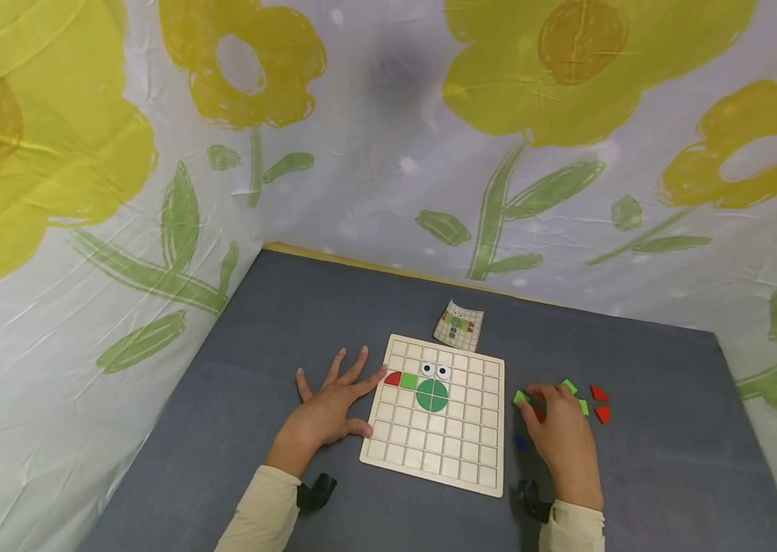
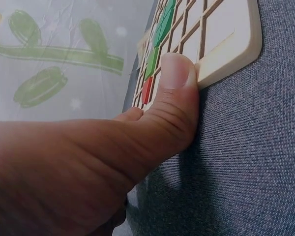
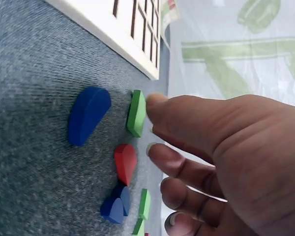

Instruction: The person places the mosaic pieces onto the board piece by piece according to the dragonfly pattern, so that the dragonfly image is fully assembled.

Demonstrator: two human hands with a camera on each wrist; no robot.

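A wooden grid board [image 1: 467,479] lies on the dark cloth. Spread fingers mark my left hand [image 1: 322,414]; its thumb [image 2: 174,78] rests on the board's left rim, and the index fingertip is at that rim higher up. On the board sit a red quarter-round [image 1: 393,378], a light green square [image 1: 408,380], a dark green disc of quarter pieces [image 1: 433,395] and two eye pieces [image 1: 435,371]. To the right of the board, my right hand [image 1: 561,429] has loosely bent fingers, with the thumb tip right at a light green square piece [image 3: 136,114] lying on the cloth.
Around the right hand lie red quarter pieces [image 1: 599,393], more light green pieces [image 1: 570,386] and blue pieces [image 3: 88,115]. A small pattern card [image 1: 459,326] with a curled corner lies behind the board. Flower-printed cloth walls [image 1: 375,192] stand behind and beside the table.
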